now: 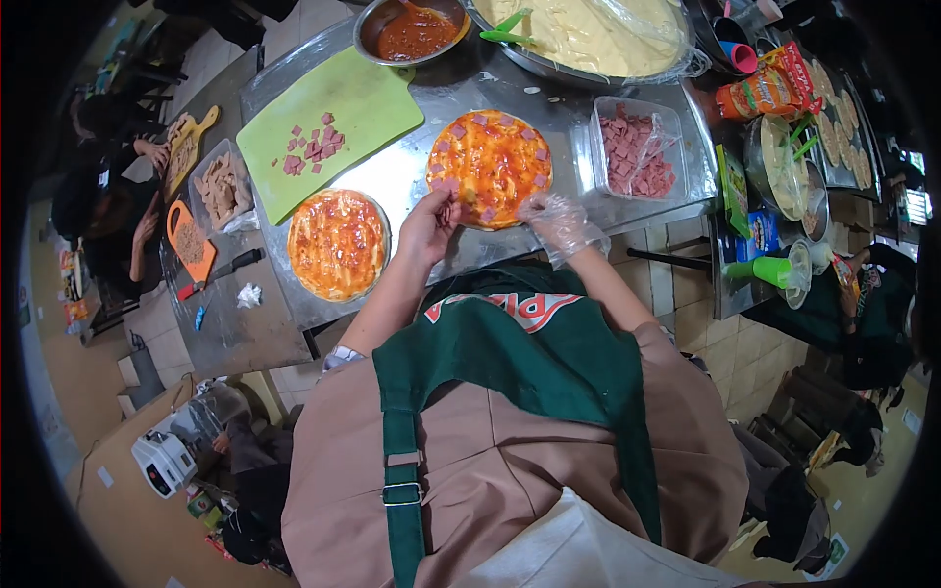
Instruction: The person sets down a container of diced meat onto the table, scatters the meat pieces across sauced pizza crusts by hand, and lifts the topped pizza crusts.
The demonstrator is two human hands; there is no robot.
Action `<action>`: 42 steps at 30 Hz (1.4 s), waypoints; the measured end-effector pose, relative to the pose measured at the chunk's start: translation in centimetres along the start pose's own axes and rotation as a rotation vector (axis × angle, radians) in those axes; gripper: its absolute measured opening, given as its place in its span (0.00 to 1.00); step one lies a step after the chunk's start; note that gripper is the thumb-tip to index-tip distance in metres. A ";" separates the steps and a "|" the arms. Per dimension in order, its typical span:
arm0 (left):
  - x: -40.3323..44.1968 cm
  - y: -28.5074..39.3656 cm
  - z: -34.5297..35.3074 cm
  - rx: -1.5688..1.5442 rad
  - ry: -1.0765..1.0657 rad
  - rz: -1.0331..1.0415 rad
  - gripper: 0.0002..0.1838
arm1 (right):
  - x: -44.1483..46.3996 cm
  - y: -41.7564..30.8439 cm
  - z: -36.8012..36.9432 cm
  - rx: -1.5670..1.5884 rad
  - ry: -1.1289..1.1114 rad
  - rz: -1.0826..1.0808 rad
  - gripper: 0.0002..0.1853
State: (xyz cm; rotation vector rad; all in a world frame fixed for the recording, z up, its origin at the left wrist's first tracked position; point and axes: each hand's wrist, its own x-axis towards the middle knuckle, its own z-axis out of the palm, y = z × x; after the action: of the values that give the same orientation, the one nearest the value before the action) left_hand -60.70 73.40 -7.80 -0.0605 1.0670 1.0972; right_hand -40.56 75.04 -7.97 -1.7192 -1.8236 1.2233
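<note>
A round pizza (495, 157) with sauce and scattered pink ham squares lies on the metal table in front of me. My left hand (429, 227), bare, is at its lower left edge, fingers pinched on a few ham pieces (445, 185). At the lower right edge is my right hand (565, 227) in a clear plastic glove. Its fingers are curled together, and whatever they hold is hidden. A second sauced pizza (338, 245), without ham on top, sits to the left. More ham squares (319, 147) lie on a green cutting board (368, 93).
A plastic tub (676, 181) of ham stands on the right. Behind are a bowl of red sauce (417, 37) and a large basin of pale cream (598, 39). Side tables hold an orange board (191, 245), a knife (225, 271) and a green cup (772, 270). People work on both sides.
</note>
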 end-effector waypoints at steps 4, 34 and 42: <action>-0.2 -0.7 -0.7 0.034 0.019 -0.018 0.06 | 0.5 1.6 2.0 -0.134 0.106 -0.358 0.06; -0.7 -2.3 0.8 -0.497 -0.289 -0.226 0.22 | 1.3 0.5 -0.6 -0.203 0.294 -0.360 0.06; -0.8 -2.1 1.2 -0.389 -0.396 -0.196 0.21 | 0.4 -3.8 0.2 -0.177 0.094 -0.581 0.07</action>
State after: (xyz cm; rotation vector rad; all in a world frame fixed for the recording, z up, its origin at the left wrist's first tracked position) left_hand -58.37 72.43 -7.49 -0.2422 0.4746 1.0690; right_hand -43.18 75.73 -5.32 -1.1592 -2.2034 0.7478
